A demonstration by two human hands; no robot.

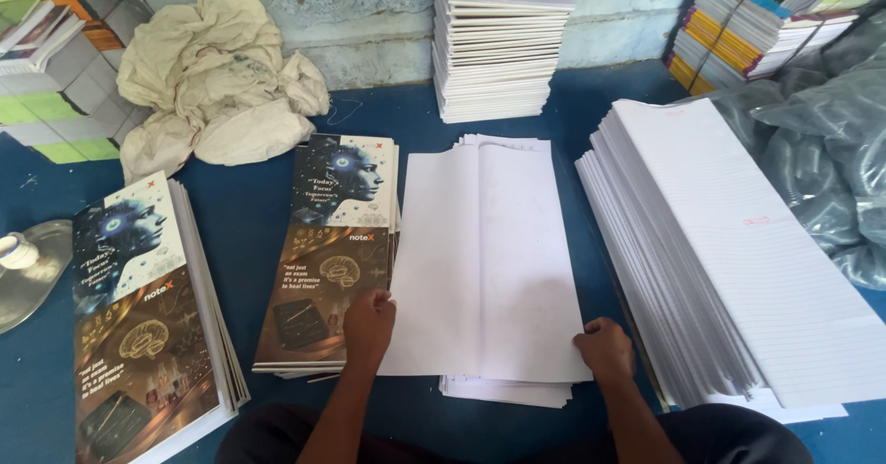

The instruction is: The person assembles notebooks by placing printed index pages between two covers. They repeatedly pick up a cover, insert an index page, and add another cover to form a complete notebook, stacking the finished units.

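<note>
A pile of blank white sheets (489, 243) lies in the middle of the blue table (240, 215), folded along its centre. My left hand (367, 324) rests at the pile's near left edge, touching both the sheets and a stack of printed notebook covers (332, 243) beside it. My right hand (604, 349) is curled on the pile's near right corner, fingers closed on the paper edge.
A tall fanned stack of ruled sheets (729, 252) lies at right. Another stack of covers (138, 307) sits at left beside a metal dish (32, 279). A crumpled cloth (217, 77), a stack of finished notebooks (503, 49), colourful book piles (738, 30) and grey plastic bags (831, 150) line the back.
</note>
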